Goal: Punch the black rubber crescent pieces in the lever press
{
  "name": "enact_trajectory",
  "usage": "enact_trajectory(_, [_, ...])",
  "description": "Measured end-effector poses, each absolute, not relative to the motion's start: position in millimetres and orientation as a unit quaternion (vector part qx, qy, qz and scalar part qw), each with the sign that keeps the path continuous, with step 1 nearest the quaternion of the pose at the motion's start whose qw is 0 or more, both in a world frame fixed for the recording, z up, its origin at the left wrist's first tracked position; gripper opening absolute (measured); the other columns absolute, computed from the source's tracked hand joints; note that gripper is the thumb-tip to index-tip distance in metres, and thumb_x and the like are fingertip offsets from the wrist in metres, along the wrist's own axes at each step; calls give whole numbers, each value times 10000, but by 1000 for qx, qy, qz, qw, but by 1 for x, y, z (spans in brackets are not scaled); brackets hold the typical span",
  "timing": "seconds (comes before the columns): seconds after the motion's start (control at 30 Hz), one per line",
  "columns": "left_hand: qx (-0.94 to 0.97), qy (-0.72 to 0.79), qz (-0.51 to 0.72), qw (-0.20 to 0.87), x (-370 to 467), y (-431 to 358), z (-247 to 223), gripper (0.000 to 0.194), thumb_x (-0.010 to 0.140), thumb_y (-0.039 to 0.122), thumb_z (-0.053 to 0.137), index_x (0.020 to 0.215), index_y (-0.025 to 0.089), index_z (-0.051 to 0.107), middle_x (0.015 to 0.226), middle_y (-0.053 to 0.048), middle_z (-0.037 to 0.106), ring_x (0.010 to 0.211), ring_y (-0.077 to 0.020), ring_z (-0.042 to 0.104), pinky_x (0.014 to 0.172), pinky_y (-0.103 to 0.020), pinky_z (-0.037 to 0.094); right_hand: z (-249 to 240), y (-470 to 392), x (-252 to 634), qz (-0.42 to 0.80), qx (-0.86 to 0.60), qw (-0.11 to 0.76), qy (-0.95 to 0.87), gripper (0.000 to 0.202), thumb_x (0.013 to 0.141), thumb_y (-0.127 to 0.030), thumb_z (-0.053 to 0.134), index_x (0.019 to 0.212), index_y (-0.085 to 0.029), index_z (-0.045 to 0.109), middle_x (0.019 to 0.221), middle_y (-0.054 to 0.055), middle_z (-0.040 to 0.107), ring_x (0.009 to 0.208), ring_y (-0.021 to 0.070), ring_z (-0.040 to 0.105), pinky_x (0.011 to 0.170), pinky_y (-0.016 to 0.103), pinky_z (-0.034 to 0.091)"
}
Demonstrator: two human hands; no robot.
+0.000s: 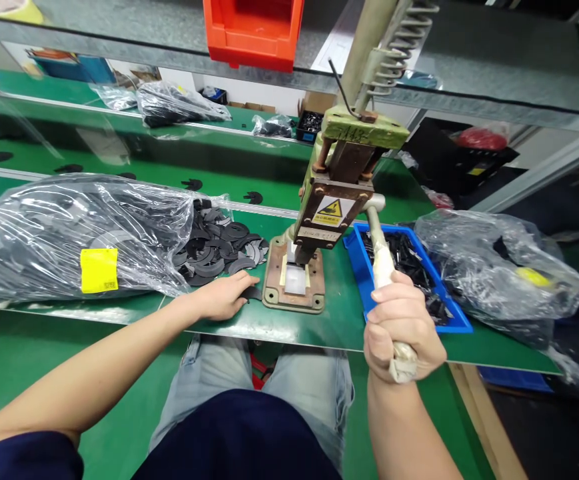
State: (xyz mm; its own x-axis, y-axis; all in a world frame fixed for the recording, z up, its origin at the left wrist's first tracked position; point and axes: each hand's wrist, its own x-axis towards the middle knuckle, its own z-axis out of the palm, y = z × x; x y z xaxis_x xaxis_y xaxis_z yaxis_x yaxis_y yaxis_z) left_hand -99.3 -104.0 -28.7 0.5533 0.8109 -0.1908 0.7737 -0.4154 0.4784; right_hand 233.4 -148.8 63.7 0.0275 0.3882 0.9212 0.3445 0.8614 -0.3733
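A green hand press (336, 193) stands on the green table, with a pale block (295, 280) on its base plate under the ram. My right hand (403, 325) is wrapped round the press's tape-covered lever (382, 257). On the table just left of the base, my left hand (226, 295) has its fingers on a small dark piece (253, 293). Behind that hand lies a pile of black curved parts (214, 250), spilling from a clear plastic bag (84, 233) with a yellow label.
Right of the press sits a blue tray (456, 323) of black parts, beside another plastic bag (499, 273). A red bin (254, 40) is on the shelf above. Dark parts (253, 197) lie on the green belt behind.
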Motion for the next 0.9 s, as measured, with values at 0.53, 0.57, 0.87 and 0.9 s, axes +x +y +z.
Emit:
enact_trajectory(0.53, [592,488,269,582,-71,-70,-19,481,957,680,622,962,226,464,564,29,663,445,-131,602,449,-206,436,63,-150,233,12,-270,665,-696,186,806,-178,685,660,-227,580,671,-35,637,782,194,681,1052,607,546])
enact_trajectory(0.57, [575,478,295,595,-62,-63,-20,483,932,650,687,967,217,476,584,21,678,465,-133,628,467,-211,471,62,-150,233,11,-272,666,-695,195,820,-198,688,660,-231,582,668,-35,635,781,197,680,1046,615,549])
enact_trajectory(0.87, [550,494,300,603,-19,-24,-26,348,934,425,786,846,168,569,543,16,656,415,-81,578,430,-163,439,61,-150,232,8,-264,671,-693,228,860,-226,690,660,-228,582,677,-32,636,793,197,678,1026,627,551])
enact_trajectory(0.9, [554,498,295,598,-18,-22,-26,348,948,430,770,848,177,552,534,16,654,402,-84,572,415,-162,428,61,-150,232,8,-262,672,-692,227,860,-227,691,660,-228,583,678,-31,635,793,196,678,1026,626,550])
